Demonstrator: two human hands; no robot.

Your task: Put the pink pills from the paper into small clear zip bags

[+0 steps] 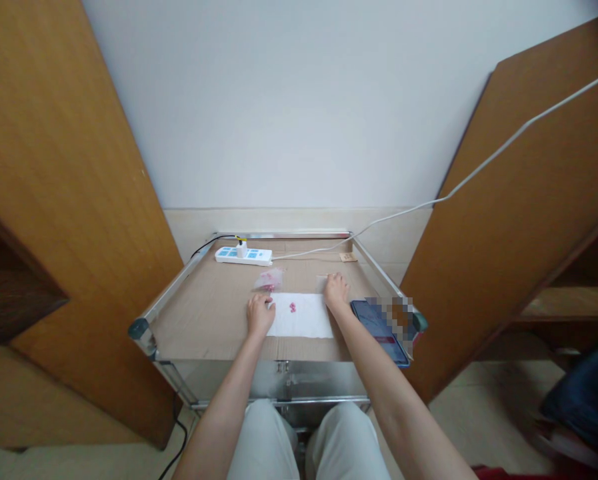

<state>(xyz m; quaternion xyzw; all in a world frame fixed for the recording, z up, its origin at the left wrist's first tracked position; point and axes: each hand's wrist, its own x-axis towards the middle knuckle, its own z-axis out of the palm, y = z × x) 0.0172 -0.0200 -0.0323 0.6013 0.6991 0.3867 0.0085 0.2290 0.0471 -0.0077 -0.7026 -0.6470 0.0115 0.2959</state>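
A white sheet [306, 323], paper or cloth, lies flat near the front of the cardboard-covered cart top. On it sits a small cluster of pinkish-red pieces [293, 307], too small to name. At the sheet's left edge rests my left hand [261, 313], its fingers bent and the thumb apart, with nothing visible in it. My right hand [337, 291] lies by the sheet's far right corner, fingers down on the surface. Beside those fingers is a faint clear, flat piece [321, 283], hard to make out. Behind the sheet is a clear plastic bag [269, 279] with more pink pieces.
A white power strip [243, 255] with a plug stands at the back left; its white cable [389, 220] runs up to the right. A phone or tablet [379, 330] lies at the right edge. Metal rails [179, 283] border the cart; wooden panels flank it.
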